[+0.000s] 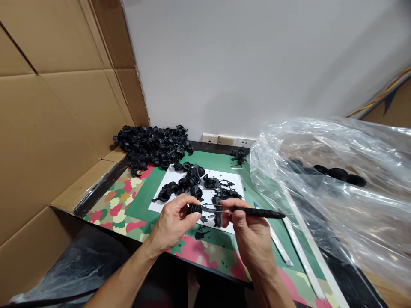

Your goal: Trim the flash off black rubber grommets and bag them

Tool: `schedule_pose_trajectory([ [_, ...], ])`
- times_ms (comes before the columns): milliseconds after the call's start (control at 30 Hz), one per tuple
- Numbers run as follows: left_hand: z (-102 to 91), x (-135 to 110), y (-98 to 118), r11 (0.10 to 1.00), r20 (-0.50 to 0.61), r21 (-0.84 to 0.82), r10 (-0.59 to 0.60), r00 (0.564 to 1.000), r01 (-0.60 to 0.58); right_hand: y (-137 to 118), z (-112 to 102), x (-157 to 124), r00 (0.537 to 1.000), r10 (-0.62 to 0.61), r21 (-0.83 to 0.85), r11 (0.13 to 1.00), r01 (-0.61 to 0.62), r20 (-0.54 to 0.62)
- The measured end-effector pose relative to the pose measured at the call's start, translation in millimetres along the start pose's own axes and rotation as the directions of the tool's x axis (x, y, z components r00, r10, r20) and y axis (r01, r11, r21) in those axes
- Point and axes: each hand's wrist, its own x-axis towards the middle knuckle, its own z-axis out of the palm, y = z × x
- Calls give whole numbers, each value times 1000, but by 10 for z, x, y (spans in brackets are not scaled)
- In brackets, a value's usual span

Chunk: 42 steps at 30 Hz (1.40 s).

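Observation:
My left hand (pixel 173 220) is closed on a small black ribbed rubber part (pixel 194 209), pinched between thumb and fingers. My right hand (pixel 248 229) grips a thin black knife-like tool (pixel 257 212) whose metal tip points left and touches the part. Both hands hover just above a white sheet (pixel 170 177) on the table, where several loose black rubber parts (pixel 189 182) and trimmed scraps (pixel 224 192) lie. A large heap of the same black parts (pixel 154 145) is piled at the far left corner.
Green cutting mat (pixel 221 162) over a camouflage-patterned cloth (pixel 118 205). Cardboard walls (pixel 48 119) stand to the left. A big clear plastic bag (pixel 330 179) holding black parts fills the right. White strips (pixel 302 252) lie by it. Wall sockets (pixel 224 140) sit at the back.

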Motion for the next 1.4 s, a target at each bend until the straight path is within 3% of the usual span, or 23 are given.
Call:
schedule_pose_trajectory([
  [233, -9, -20, 18, 998, 32, 54, 35, 999, -37, 3, 70, 29, 999, 11, 98, 995, -14, 32],
  [533, -22, -23, 41, 996, 79, 56, 60, 995, -64, -19, 16, 91, 994, 84, 92, 992, -90, 65],
  [867, -16, -8, 39, 994, 56, 31, 100, 993, -102, -61, 11, 100, 997, 47, 43, 998, -49, 53],
  [967, -8, -6, 15, 996, 57, 6, 85, 995, -85, -56, 17, 73, 999, -25, -14, 1000, 25, 31],
  [1067, 10, -4, -14, 999, 57, -11, 53, 997, -52, -45, 55, 6, 980, -200, -125, 972, 201, 18],
  [1233, 75, -68, 2, 999, 51, 16, 48, 998, -49, -36, 102, -39, 854, -488, -431, 741, 515, 182],
  [1333, 98, -135, 28, 995, 80, 7, 99, 992, -100, -41, 32, 41, 819, -570, -562, 655, 505, 72],
  [1400, 91, -151, 27, 999, 47, -5, 43, 998, -43, -53, -32, 95, 837, -541, -566, 718, 406, -85],
])
